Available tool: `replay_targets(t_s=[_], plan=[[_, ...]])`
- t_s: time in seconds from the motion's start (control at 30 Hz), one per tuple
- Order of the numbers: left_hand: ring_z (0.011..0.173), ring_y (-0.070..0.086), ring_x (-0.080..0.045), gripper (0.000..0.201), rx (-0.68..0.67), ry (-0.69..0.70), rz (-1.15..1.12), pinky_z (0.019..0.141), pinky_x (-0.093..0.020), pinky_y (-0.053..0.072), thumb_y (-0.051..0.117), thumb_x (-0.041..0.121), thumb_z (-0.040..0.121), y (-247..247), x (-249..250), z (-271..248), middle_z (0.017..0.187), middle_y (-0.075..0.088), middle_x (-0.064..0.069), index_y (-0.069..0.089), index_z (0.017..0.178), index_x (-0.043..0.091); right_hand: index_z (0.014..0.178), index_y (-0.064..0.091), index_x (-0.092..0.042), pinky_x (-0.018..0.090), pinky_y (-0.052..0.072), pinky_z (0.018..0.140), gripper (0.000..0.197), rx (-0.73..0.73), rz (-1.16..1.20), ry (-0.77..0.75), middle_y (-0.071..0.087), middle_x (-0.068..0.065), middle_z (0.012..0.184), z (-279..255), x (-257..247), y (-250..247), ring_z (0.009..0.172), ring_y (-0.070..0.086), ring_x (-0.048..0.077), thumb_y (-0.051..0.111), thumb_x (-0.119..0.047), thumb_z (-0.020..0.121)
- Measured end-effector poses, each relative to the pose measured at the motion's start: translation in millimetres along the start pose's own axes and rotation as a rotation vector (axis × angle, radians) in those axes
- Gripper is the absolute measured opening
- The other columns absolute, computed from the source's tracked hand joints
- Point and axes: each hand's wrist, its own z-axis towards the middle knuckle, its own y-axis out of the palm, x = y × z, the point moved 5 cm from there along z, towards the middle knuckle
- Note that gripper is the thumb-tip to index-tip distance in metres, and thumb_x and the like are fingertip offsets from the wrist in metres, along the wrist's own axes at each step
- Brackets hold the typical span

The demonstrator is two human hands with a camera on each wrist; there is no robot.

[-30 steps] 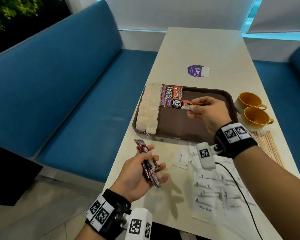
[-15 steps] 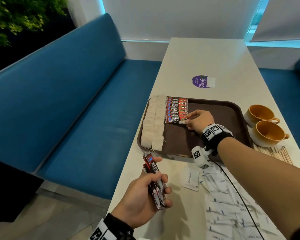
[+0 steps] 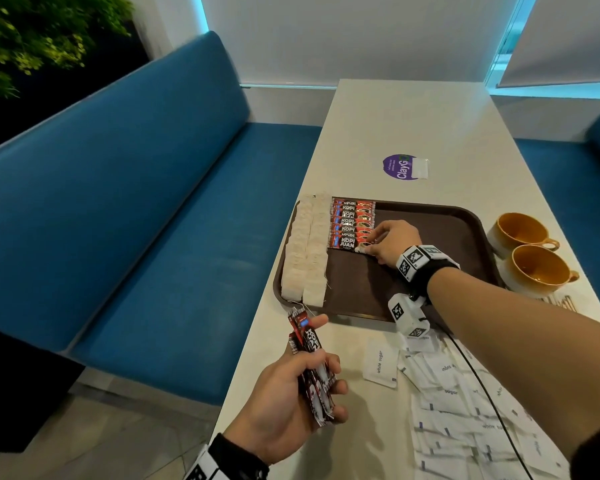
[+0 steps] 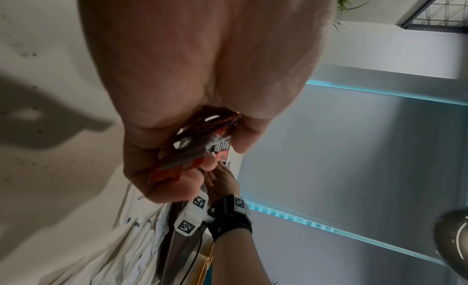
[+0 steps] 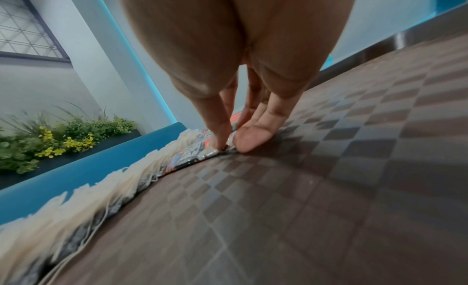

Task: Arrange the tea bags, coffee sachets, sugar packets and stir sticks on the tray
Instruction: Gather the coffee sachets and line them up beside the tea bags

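Observation:
A brown tray point(image 3: 361, 292) lies on the white table. Two columns of tea bags point(image 3: 305, 251) fill its left side, with a row of red-black coffee sachets point(image 3: 352, 216) beside them. My right hand point(image 3: 367, 247) rests on the tray and pinches the right end of the nearest sachet point(image 3: 345, 242), which lies flat at the row's near end. In the right wrist view, thumb and forefinger point(image 5: 220, 143) press that sachet point(image 5: 192, 155) down beside the tea bags point(image 5: 101, 189). My left hand point(image 3: 323, 358) holds a bundle of coffee sachets point(image 3: 310, 372) above the table's near-left edge; its fingers point(image 4: 200, 165) curl around the bundle point(image 4: 192, 149).
White sugar packets point(image 3: 465, 410) lie scattered on the near table. Two orange cups point(image 3: 520, 233) point(image 3: 537, 268) stand right of the tray, with stir sticks point(image 3: 561, 301) just past them. A purple sticker point(image 3: 400, 167) sits beyond the tray. Blue benches point(image 3: 153, 237) flank the table.
My right hand brought the sachet down from above the tray and laid it at the near end of the row. My left hand kept its bundle. The head view shifted.

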Motion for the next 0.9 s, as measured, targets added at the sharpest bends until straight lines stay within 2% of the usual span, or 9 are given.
replay_targets(t_s=[0.2,0.33,0.4,0.47,0.5,0.6,0.73,0.83,0.9], plan=[[0.08,0.06,-0.034,0.043,-0.001,-0.01,0.019,0.064,-0.039,0.046,0.045,0.013,0.101,0,-1,-2,0.099,0.059,-0.018,0.064,0.132,0.036,0.082,0.073,-0.021,0.04,0.065,0.073,0.026,0.008,0.01,0.016,0.075,0.001,0.087,-1,-1,-2,0.072,0.076,0.022,0.095,-0.024,0.07],[0.084,0.066,-0.039,0.043,0.019,-0.001,0.051,0.066,-0.042,0.051,0.045,0.013,0.103,2,0,-3,0.101,0.064,-0.021,0.064,0.128,0.042,0.087,0.072,-0.016,0.042,0.065,0.071,0.022,0.009,0.064,0.045,0.075,0.007,0.088,-5,-2,-5,0.074,0.077,0.028,0.091,-0.017,0.076],[0.085,0.067,-0.041,0.035,0.042,-0.003,0.059,0.064,-0.041,0.052,0.044,0.012,0.104,2,0,-4,0.102,0.067,-0.023,0.064,0.127,0.029,0.091,0.071,-0.014,0.043,0.066,0.069,0.02,0.025,0.103,0.046,0.075,0.009,0.087,-10,-3,-10,0.07,0.075,0.027,0.088,-0.017,0.08],[0.084,0.069,-0.041,0.024,0.063,-0.008,0.101,0.058,-0.038,0.05,0.044,0.01,0.104,1,0,-3,0.101,0.069,-0.024,0.059,0.12,0.003,0.093,0.071,-0.015,0.041,0.065,0.066,0.017,0.038,0.126,0.019,0.075,0.009,0.086,-17,-7,-17,0.064,0.07,0.022,0.084,-0.02,0.084],[0.086,0.069,-0.042,0.024,0.065,-0.012,0.123,0.056,-0.036,0.05,0.044,0.01,0.104,1,1,-2,0.102,0.069,-0.024,0.058,0.115,-0.005,0.093,0.071,-0.015,0.04,0.065,0.065,0.014,0.044,0.134,-0.001,0.074,0.008,0.087,-23,-10,-21,0.062,0.068,0.02,0.082,-0.02,0.086],[0.094,0.07,-0.045,0.029,0.036,0.006,0.137,0.054,-0.035,0.05,0.043,0.01,0.105,2,2,-1,0.105,0.07,-0.026,0.059,0.111,-0.014,0.095,0.071,-0.014,0.038,0.062,0.062,0.009,0.042,0.196,-0.071,0.073,0.009,0.09,-44,-22,-32,0.061,0.065,0.02,0.078,-0.017,0.089],[0.101,0.071,-0.044,0.028,0.015,0.043,0.163,0.057,-0.033,0.054,0.047,0.009,0.104,14,2,-10,0.114,0.071,-0.028,0.055,0.118,-0.013,0.096,0.071,-0.01,0.032,0.056,0.058,0.006,-0.059,0.311,-0.184,0.069,0.014,0.086,-104,-36,-52,0.059,0.064,0.018,0.075,-0.011,0.092],[0.096,0.073,-0.037,0.024,0.023,0.067,0.206,0.058,-0.028,0.054,0.053,0.007,0.1,22,1,-18,0.114,0.072,-0.025,0.059,0.119,-0.006,0.098,0.072,-0.01,0.028,0.059,0.06,0.006,-0.143,0.38,-0.261,0.069,0.013,0.09,-160,-40,-65,0.063,0.068,0.019,0.074,-0.011,0.092],[0.09,0.073,-0.036,0.025,0.021,0.088,0.229,0.057,-0.026,0.052,0.056,0.007,0.098,27,-1,-23,0.114,0.072,-0.025,0.061,0.122,-0.001,0.102,0.072,-0.009,0.03,0.061,0.064,0.01,-0.193,0.442,-0.283,0.07,0.014,0.094,-196,-38,-70,0.067,0.069,0.023,0.073,-0.012,0.093]])
